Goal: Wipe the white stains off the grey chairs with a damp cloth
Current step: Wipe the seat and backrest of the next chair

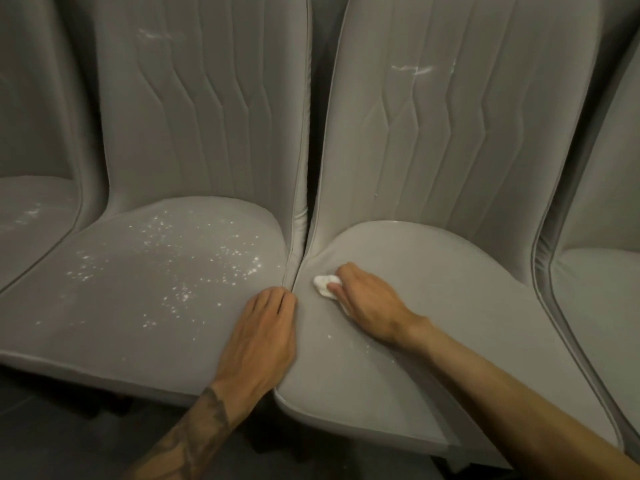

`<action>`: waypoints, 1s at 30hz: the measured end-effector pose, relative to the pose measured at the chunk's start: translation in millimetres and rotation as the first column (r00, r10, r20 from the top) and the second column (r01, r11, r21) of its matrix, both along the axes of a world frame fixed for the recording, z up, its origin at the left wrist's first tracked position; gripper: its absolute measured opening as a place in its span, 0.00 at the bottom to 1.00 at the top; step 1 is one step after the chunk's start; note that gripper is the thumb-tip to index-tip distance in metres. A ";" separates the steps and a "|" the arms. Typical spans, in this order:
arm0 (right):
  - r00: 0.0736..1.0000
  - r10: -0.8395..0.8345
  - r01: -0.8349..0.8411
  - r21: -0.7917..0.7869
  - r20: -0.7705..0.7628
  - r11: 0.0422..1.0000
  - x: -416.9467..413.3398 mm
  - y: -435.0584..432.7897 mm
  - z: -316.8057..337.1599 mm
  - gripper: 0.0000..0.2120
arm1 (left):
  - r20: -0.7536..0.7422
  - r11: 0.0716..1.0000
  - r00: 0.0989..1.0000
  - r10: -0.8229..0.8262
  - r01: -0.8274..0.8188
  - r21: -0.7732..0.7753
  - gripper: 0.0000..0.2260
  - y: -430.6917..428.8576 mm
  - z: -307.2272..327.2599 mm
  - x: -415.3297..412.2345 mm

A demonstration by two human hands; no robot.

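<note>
Cloth (323, 284), small, white and bunched, is lying on the seat of the right-hand chair (450, 306), near its left edge. We are holding it there with our right hand (367, 303), the fingers curling over it and pressing it into the grey fabric. Our left hand (263, 334) is lying flat, fingers straight and close together, gripping nothing. It is resting on the right edge of the neighbouring chair (104, 306), just beside the gap between the 2 seats.

That neighbouring seat is carrying a wide scatter of white specks (194, 261). A few faint flecks (329, 337) are showing on the right-hand seat, close to our right wrist. Both backrests are showing a white smear high up, the left smear (154, 34) and the right smear (414, 69). 2 more grey chairs are flanking these, and the far-left chair (27, 216) is showing white marks on its seat.
</note>
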State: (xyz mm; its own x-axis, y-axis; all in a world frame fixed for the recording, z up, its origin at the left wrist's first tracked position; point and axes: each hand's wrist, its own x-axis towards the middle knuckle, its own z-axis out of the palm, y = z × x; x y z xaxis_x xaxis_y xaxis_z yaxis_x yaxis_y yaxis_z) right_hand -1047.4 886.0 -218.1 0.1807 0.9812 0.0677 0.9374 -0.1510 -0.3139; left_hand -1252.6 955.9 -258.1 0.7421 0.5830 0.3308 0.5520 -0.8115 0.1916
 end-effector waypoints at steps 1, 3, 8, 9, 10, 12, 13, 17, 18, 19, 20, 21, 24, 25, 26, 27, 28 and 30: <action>1.000 -0.026 0.026 0.001 0.001 1.000 -0.7 4.2 0.9 0.15 | -0.005 1.000 1.000 0.016 -0.016 -0.024 0.13 1.5 -1.3 -0.8; 1.000 0.000 0.000 0.034 0.010 0.999 -13.4 0.0 -5.9 0.15 | -0.011 0.997 1.000 0.028 -0.028 -0.068 0.14 3.0 -2.8 -1.6; 0.982 0.189 -0.189 0.013 0.031 0.982 -44.5 -39.3 -14.1 0.16 | 0.032 0.999 0.999 -0.023 0.024 -0.025 0.13 -0.7 4.1 -0.6; 0.984 0.169 -0.170 0.008 0.059 0.985 -35.6 -37.9 -9.5 0.15 | 0.037 0.999 0.999 -0.019 0.020 -0.025 0.11 0.1 3.7 -1.2; 0.990 0.120 -0.120 -0.005 0.072 0.993 -22.9 -36.2 -5.5 0.15 | 0.043 1.000 0.999 -0.015 0.016 -0.026 0.11 0.4 2.7 -1.5; 0.998 -0.025 0.027 -0.030 0.050 0.999 6.1 -39.3 2.9 0.13 | 0.052 1.000 0.999 -0.008 0.009 -0.018 0.10 0.5 1.3 -1.0; 0.995 -0.096 0.098 -0.032 0.035 0.995 15.4 -44.1 3.4 0.13 | 0.056 1.000 0.998 -0.012 0.012 -0.007 0.09 0.8 0.4 -0.5; 0.996 -0.094 0.093 0.064 0.002 0.994 -21.8 -65.1 -7.3 0.14 | 0.049 1.000 0.999 -0.006 0.006 0.001 0.09 2.8 -1.8 1.5; 0.999 -0.045 0.045 0.074 -0.005 0.996 -36.5 -68.4 -9.5 0.14 | 0.044 1.000 0.999 -0.006 0.006 0.004 0.09 3.1 -2.5 1.3; 1.000 -0.005 0.005 0.069 -0.002 0.998 -44.8 -71.2 -10.6 0.15 | 0.036 1.000 0.999 -0.007 0.007 0.008 0.10 3.1 -2.8 1.1; 1.000 0.023 -0.023 0.052 0.012 0.998 -46.5 -72.2 -8.7 0.15 | 0.028 1.000 1.000 -0.007 0.006 0.010 0.10 3.2 -3.0 0.8; 0.999 0.032 -0.033 0.038 0.032 0.999 -41.8 -72.2 -4.8 0.15 | 0.024 1.000 1.000 -0.008 0.007 0.012 0.10 3.4 -3.4 0.1; 0.997 -0.058 0.059 -0.018 0.048 0.998 -10.9 -74.5 6.0 0.14 | 0.036 1.000 0.999 -0.022 0.022 0.005 0.09 3.3 -3.4 -0.7; 0.992 -0.126 0.127 -0.032 0.023 0.991 -0.8 -78.0 7.3 0.14 | 0.037 1.000 0.999 -0.022 0.022 0.003 0.09 2.7 -2.9 -0.6; 0.982 -0.190 0.190 -0.024 -0.002 0.981 4.2 -81.6 6.4 0.14 | 0.037 1.000 0.999 -0.019 0.019 0.005 0.09 2.5 -2.6 -0.4; 0.975 -0.223 0.223 -0.001 -0.010 0.975 1.0 -85.4 5.1 0.14 | 0.033 1.000 0.999 -0.014 0.013 0.009 0.09 2.5 -2.7 -0.2; 0.976 -0.216 0.217 0.036 -0.010 0.976 -9.9 -89.5 1.2 0.13 | 0.024 1.000 1.000 -0.010 0.009 0.009 0.09 2.5 -3.1 -0.1; 0.991 -0.132 0.133 0.082 -0.021 0.988 -43.1 -94.9 -8.2 0.12 | 0.004 1.000 1.000 -0.003 0.003 0.007 0.10 2.4 -2.7 0.4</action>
State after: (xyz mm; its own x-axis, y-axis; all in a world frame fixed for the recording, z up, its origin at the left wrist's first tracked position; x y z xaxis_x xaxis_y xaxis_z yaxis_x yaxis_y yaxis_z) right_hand -1090.5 791.1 -226.2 0.3106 0.9395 0.1443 0.9058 -0.2465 -0.3448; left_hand -1252.2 958.3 -260.8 0.7427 0.5781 0.3379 0.5487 -0.8147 0.1876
